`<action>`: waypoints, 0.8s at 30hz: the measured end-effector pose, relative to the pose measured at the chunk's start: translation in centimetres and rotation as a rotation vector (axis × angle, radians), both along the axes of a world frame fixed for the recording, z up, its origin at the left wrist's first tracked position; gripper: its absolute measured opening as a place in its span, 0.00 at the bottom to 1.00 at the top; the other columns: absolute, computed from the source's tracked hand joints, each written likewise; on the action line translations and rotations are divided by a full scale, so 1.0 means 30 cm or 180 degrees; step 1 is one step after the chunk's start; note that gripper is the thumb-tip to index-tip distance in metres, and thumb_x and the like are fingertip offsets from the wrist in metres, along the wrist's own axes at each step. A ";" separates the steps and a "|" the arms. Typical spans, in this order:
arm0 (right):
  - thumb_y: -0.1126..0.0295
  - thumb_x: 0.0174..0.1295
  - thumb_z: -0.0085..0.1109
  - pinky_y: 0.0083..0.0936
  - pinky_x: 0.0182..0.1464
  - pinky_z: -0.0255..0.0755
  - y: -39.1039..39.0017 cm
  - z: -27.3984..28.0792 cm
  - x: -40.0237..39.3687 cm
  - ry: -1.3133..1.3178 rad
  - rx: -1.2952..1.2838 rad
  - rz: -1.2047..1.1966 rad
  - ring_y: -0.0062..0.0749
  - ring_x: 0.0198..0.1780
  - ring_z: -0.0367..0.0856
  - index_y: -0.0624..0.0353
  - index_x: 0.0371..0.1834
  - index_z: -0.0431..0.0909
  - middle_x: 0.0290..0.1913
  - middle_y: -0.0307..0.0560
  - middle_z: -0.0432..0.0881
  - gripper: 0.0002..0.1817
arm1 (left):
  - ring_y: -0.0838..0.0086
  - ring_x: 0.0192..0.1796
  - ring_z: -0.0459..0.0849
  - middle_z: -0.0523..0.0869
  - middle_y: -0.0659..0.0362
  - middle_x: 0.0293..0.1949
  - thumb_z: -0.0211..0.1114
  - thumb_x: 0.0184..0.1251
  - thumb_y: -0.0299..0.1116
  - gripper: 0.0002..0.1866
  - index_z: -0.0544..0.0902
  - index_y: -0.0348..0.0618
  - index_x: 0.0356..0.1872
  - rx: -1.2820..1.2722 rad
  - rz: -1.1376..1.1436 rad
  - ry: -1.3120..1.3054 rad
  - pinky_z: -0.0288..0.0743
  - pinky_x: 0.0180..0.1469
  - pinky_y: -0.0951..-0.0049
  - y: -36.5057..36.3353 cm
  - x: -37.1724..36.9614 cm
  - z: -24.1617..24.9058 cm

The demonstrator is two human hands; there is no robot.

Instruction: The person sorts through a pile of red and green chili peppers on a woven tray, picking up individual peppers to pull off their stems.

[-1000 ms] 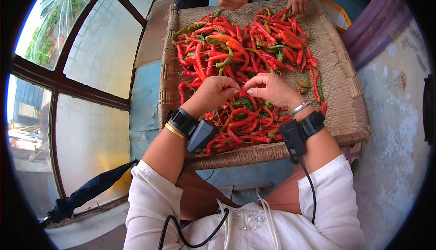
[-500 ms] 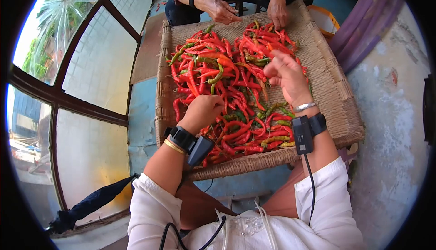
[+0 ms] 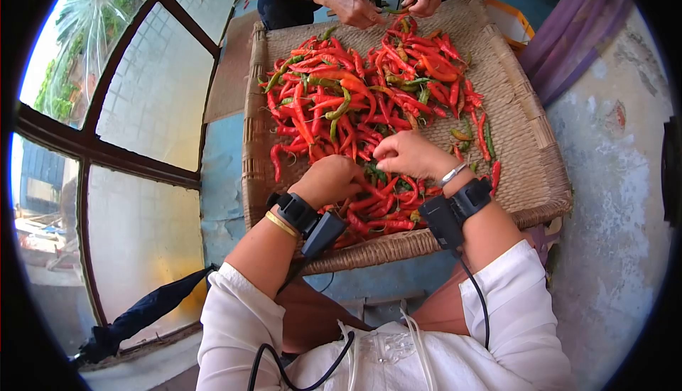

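Hands [image 3: 369, 167] amid chillies [image 3: 369, 107] lying every direction.

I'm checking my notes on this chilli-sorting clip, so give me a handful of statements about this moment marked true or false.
1. The red and green chilli peppers lie on a woven straw tray. True.
2. The person's left hand rests down in the near edge of the pile. True.
3. The person's right hand is lifted high, well clear of the peppers. False: it is low over the pile, fingertips pinched together close to the left hand.
4. The far side of the tray has nobody at it. False: a second person's two hands are at the far edge.
5. A folded dark umbrella lies by the window at lower left. True.
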State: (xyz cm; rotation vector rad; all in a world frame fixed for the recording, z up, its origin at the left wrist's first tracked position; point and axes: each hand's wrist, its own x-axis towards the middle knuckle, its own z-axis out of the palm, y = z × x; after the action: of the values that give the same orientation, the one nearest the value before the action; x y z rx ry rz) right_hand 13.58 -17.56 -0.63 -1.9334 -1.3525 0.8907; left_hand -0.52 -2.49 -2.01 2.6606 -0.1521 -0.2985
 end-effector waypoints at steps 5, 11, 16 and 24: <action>0.66 0.52 0.59 0.23 0.40 0.71 0.008 0.006 -0.035 0.0244 0.0101 0.0053 0.26 0.35 0.79 0.65 0.43 0.76 0.32 0.47 0.81 0.17 | 0.60 0.31 0.82 0.82 0.51 0.27 0.62 0.51 0.33 0.10 0.80 0.39 0.33 -0.0808 0.0889 -0.0250 0.74 0.34 0.67 -0.020 0.016 0.064; 0.68 0.54 0.55 0.22 0.28 0.71 0.016 0.040 -0.022 0.0916 0.0036 -0.0698 0.24 0.23 0.77 0.64 0.32 0.79 0.23 0.44 0.79 0.10 | 0.62 0.29 0.82 0.82 0.49 0.26 0.62 0.52 0.31 0.11 0.79 0.37 0.36 -0.1687 0.1201 -0.0315 0.75 0.33 0.70 -0.041 0.019 0.092; 0.66 0.59 0.53 0.16 0.23 0.69 -0.020 0.048 0.082 0.2406 0.1155 -0.1769 0.18 0.22 0.74 0.62 0.36 0.74 0.25 0.40 0.77 0.10 | 0.60 0.29 0.82 0.82 0.50 0.27 0.61 0.51 0.31 0.12 0.80 0.40 0.38 -0.1047 0.1255 -0.0425 0.75 0.34 0.67 0.011 0.014 0.045; 0.63 0.59 0.53 0.14 0.26 0.71 -0.023 0.043 0.071 0.2628 0.0635 -0.1765 0.19 0.28 0.77 0.64 0.47 0.71 0.32 0.42 0.78 0.17 | 0.60 0.42 0.78 0.80 0.52 0.36 0.60 0.50 0.32 0.14 0.79 0.43 0.40 -0.0330 0.0489 -0.0507 0.72 0.43 0.63 0.010 0.011 -0.003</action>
State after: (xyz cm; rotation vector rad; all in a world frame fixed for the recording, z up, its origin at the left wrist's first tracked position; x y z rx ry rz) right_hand 15.70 -18.25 0.65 -1.4025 -0.3764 1.0382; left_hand -0.21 -2.18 -2.10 2.5735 -0.0120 -0.0283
